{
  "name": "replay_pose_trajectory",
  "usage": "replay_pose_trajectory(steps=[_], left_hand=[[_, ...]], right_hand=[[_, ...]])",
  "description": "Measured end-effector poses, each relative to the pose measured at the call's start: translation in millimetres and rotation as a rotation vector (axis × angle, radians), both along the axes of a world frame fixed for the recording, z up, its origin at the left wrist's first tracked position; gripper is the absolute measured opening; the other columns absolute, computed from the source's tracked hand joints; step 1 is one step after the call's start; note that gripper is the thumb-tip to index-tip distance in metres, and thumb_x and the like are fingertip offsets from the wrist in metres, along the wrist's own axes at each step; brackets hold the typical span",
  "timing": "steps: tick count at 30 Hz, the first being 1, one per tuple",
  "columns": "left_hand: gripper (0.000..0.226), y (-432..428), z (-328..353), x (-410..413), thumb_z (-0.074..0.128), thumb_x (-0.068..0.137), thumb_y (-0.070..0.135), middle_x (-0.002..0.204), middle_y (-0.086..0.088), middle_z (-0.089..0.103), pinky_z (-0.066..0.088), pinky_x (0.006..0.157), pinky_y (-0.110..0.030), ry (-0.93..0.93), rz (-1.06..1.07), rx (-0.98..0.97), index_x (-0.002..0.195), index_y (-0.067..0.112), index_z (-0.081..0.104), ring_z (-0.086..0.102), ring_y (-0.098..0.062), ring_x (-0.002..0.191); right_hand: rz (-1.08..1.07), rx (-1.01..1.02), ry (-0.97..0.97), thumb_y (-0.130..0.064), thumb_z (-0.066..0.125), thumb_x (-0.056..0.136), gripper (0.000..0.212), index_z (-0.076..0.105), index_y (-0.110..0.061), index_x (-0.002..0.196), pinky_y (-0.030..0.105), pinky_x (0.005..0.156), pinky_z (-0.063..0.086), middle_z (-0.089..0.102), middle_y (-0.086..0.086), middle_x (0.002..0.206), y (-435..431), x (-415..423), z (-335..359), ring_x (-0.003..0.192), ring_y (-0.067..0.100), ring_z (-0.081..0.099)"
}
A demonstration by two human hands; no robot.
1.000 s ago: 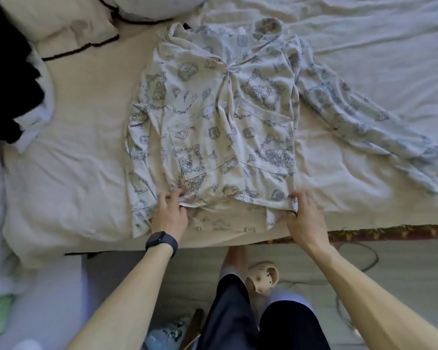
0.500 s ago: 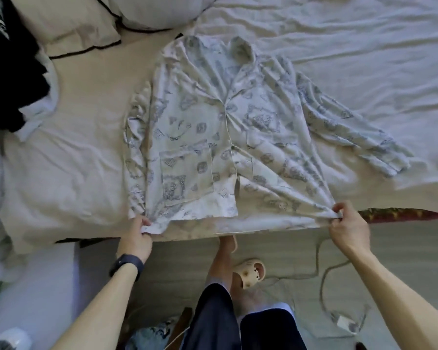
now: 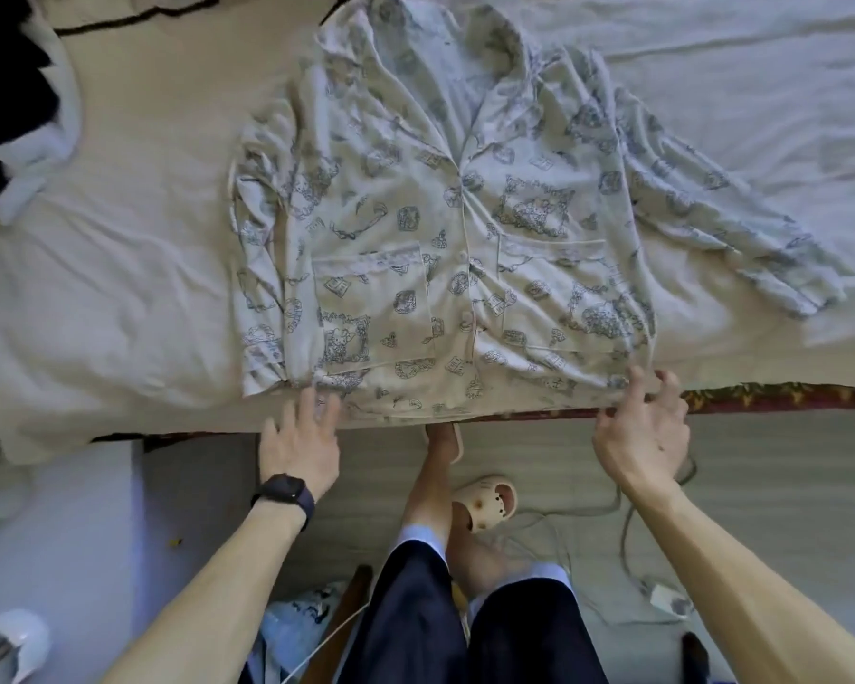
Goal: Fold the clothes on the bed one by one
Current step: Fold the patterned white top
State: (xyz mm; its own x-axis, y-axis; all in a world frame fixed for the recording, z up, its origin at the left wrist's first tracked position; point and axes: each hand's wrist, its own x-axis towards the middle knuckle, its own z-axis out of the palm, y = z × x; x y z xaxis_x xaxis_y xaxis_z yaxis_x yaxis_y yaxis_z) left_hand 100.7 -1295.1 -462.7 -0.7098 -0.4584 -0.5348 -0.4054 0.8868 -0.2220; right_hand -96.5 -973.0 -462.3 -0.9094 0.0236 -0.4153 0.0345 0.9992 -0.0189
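A pale printed pyjama shirt [image 3: 445, 229] lies spread face up on the bed [image 3: 119, 269], collar at the far side, hem at the near edge. Its left sleeve is folded alongside the body; its right sleeve [image 3: 741, 239] stretches out to the right. My left hand [image 3: 302, 441], with a black watch on the wrist, hovers at the hem's left corner with its fingers spread. Over at the hem's right corner, my right hand [image 3: 642, 431] also has its fingers apart. Neither hand grips the cloth.
Black and white clothes [image 3: 16, 106] are piled at the far left of the bed. A pillow with black piping [image 3: 134, 12] lies at the top. On the floor are a slipper [image 3: 489, 501], cables with a plug [image 3: 662, 594], and a white object [image 3: 11, 644].
Both hands pulled the shirt's hem out wide and flat, then let go of it. The shirt now lies smoother, and the hands have opened at the hem corners.
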Motion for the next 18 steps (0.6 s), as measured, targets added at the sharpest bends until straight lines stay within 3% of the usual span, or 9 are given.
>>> replay_pose_trajectory(steps=[2,4,6,10,14,18], left_hand=[[0.064,18.6,-6.5,-9.2,0.045,0.1,0.033,0.162,-0.012,0.016,0.028,0.109,-0.049,-0.105,-0.133,0.087,0.156,0.025,0.016,0.025,-0.033,0.144],[0.062,43.4,-8.7,-30.1,0.037,0.103,0.033,0.164,-0.01,0.009,0.019,0.115,-0.049,-0.143,-0.193,0.18,0.156,0.024,0.006,0.015,-0.031,0.149],[0.059,66.7,-14.5,-52.7,0.039,0.103,0.036,0.16,-0.01,0.016,0.023,0.113,-0.049,-0.053,-0.241,0.241,0.151,0.022,0.009,0.021,-0.03,0.144],[0.058,86.9,-34.4,-93.2,0.053,0.097,0.026,0.149,-0.008,0.026,0.03,0.105,-0.046,0.098,-0.251,0.266,0.135,0.023,0.009,0.031,-0.028,0.133],[0.06,77.2,-49.8,-115.0,0.064,0.09,0.024,0.137,-0.003,0.043,0.038,0.092,-0.039,0.115,-0.227,0.234,0.14,0.023,0.031,0.041,-0.026,0.123],[0.034,67.7,-47.7,-116.2,0.05,0.098,0.029,0.127,-0.001,0.056,0.039,0.09,-0.036,0.172,-0.279,0.293,0.131,0.021,0.047,0.049,-0.026,0.118]], right_hand=[[0.223,-0.014,0.026,-0.016,0.074,0.079,0.064,0.047,-0.018,0.137,0.05,0.09,0.045,0.041,0.016,0.144,-10.8,12.1,-6.4,0.121,0.04,0.044],[0.461,-0.149,0.072,-0.013,0.076,0.076,0.052,0.06,-0.014,0.126,0.048,0.078,0.05,0.057,0.014,0.126,-25.0,28.5,-16.6,0.107,0.04,0.055],[0.609,-0.254,0.086,-0.011,0.076,0.079,0.042,0.064,-0.013,0.12,0.046,0.073,0.052,0.063,0.01,0.118,-39.7,39.8,-27.5,0.099,0.038,0.062],[0.582,-0.256,0.172,-0.013,0.069,0.089,0.04,0.06,-0.01,0.128,0.047,0.081,0.05,0.059,0.011,0.131,-63.9,29.1,-51.3,0.108,0.035,0.057],[0.61,-0.266,0.232,-0.014,0.072,0.089,0.031,0.058,-0.011,0.117,0.047,0.078,0.049,0.06,0.013,0.119,-68.9,1.0,-65.3,0.097,0.038,0.058],[0.555,-0.326,0.227,-0.012,0.07,0.09,0.032,0.059,-0.012,0.12,0.045,0.069,0.052,0.059,0.014,0.116,-59.0,-13.1,-67.5,0.093,0.038,0.059]])
